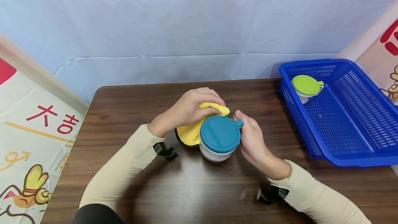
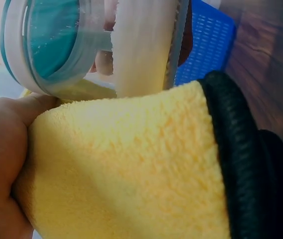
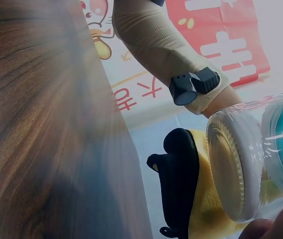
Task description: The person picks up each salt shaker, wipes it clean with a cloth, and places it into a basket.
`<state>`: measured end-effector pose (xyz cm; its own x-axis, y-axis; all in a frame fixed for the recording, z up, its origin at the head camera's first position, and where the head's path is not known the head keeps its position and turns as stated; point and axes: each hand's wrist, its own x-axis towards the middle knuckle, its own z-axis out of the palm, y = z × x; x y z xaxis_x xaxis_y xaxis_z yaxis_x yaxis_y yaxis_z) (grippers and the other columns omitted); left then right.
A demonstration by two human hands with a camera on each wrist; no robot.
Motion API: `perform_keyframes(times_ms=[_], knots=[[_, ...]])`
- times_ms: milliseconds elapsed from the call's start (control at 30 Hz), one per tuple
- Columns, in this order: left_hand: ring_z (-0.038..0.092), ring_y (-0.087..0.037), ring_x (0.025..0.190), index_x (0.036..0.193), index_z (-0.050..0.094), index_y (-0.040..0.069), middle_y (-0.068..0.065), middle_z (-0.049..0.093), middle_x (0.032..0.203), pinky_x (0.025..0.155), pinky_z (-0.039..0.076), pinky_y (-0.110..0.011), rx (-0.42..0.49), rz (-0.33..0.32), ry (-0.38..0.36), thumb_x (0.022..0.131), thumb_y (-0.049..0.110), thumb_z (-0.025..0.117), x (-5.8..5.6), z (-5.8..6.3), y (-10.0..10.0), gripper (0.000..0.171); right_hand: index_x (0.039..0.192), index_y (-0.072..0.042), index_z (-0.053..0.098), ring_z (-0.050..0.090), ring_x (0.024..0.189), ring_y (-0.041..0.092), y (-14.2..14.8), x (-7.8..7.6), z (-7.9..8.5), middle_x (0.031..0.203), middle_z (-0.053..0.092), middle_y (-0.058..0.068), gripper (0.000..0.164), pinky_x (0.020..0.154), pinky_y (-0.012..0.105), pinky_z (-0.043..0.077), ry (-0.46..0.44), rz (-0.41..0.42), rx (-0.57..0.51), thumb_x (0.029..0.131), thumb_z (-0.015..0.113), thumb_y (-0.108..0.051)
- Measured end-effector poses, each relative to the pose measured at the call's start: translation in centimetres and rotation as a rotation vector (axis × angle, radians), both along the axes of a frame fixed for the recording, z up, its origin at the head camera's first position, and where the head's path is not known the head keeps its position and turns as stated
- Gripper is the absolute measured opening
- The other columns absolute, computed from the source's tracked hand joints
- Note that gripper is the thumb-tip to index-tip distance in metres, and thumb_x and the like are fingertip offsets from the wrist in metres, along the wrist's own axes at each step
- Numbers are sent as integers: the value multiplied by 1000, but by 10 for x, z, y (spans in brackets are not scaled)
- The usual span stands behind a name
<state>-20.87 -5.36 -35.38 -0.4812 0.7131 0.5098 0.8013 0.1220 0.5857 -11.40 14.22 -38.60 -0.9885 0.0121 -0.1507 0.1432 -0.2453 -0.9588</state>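
Observation:
My right hand (image 1: 252,137) grips the handle side of a clear seasoning jar (image 1: 216,155) with a teal lid (image 1: 220,134) and whitish contents in its lower part. Above the wooden table, the jar shows its ribbed base in the right wrist view. My left hand (image 1: 194,106) holds a yellow cloth (image 1: 189,134) with black edging, pinched between thumb and fingers at the jar's far left side. Up close in the left wrist view, the fluffy cloth (image 2: 126,164) lies along the jar's wall (image 2: 99,64). The right fingers are partly hidden behind the jar there.
On the right stands a blue plastic basket (image 1: 329,148) with perforated walls. A second jar with a lime-green lid (image 1: 306,84) sits in its far left corner. The dark wooden table (image 1: 130,110) ends at a pale cloth backdrop (image 1: 186,27). Printed sheets (image 1: 37,141) hang at the sides.

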Motion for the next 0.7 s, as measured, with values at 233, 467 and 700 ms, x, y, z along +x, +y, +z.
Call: perform_keyframes(times_ms=[233, 467, 700], knots=[[62, -10, 103, 107, 78, 8, 0, 72, 105, 92, 49, -26, -1, -61, -17, 90, 10, 78, -1, -1, 5, 17, 57, -16, 43, 35, 49, 10, -3, 1, 0, 54, 36, -6, 56, 49, 21, 29, -19, 12, -4, 111, 37, -27], [61, -12, 105, 106, 78, 8, -1, 72, 106, 94, 49, -27, -7, -123, -12, 91, 8, 77, -2, -1, 6, 16, 58, -16, 48, 37, 46, 8, -3, 2, 0, 51, 39, -7, 54, 48, 20, 32, -59, 14, -7, 110, 39, -28], [61, -11, 106, 107, 78, 10, 0, 72, 108, 95, 48, -27, -61, -148, -27, 92, 10, 75, -3, 1, 7, 15, 55, -17, 49, 38, 44, 8, -4, 3, 0, 49, 39, -7, 57, 47, 20, 34, -67, 32, 3, 110, 40, -29]])
